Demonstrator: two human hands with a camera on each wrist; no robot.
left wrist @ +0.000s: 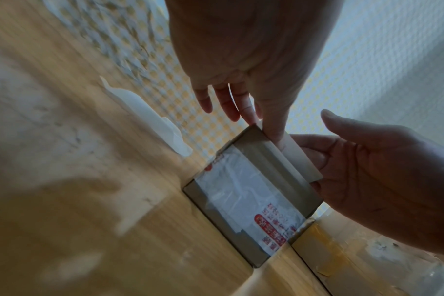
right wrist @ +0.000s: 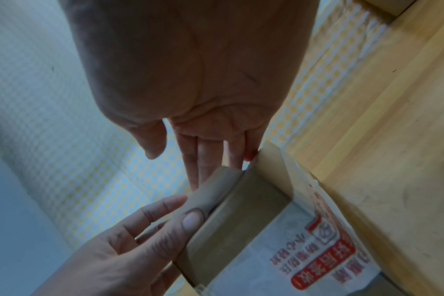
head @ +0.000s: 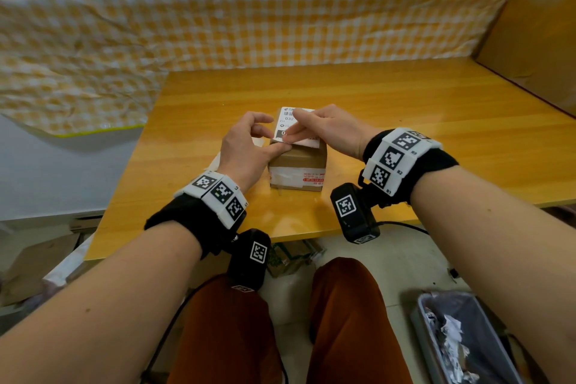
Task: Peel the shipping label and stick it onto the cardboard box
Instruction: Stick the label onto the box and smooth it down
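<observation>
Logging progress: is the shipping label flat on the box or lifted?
Partly lifted. The label lies on the box, but its near edge curls free between the left hand and right hand.

Parcel box (head: 297, 170) on tabletop (head: 405, 109), centre, near front edge. Shipping label (head: 288, 119) on its top. Left hand (head: 246, 150) at box's left, right hand (head: 333, 131) over its top; both touch label. Paper strip (left wrist: 150, 116) left of box. Cloth (head: 249, 9) behind tabletop; waste bin (head: 419, 321) on floor, front right.

Banded wrists, bare forearms
Black wristbands (head: 174, 221) carry white blocks (head: 218, 193) printed with square markers; black cameras (head: 249, 259) hang beneath; rust-brown trousers (head: 224, 337).
</observation>
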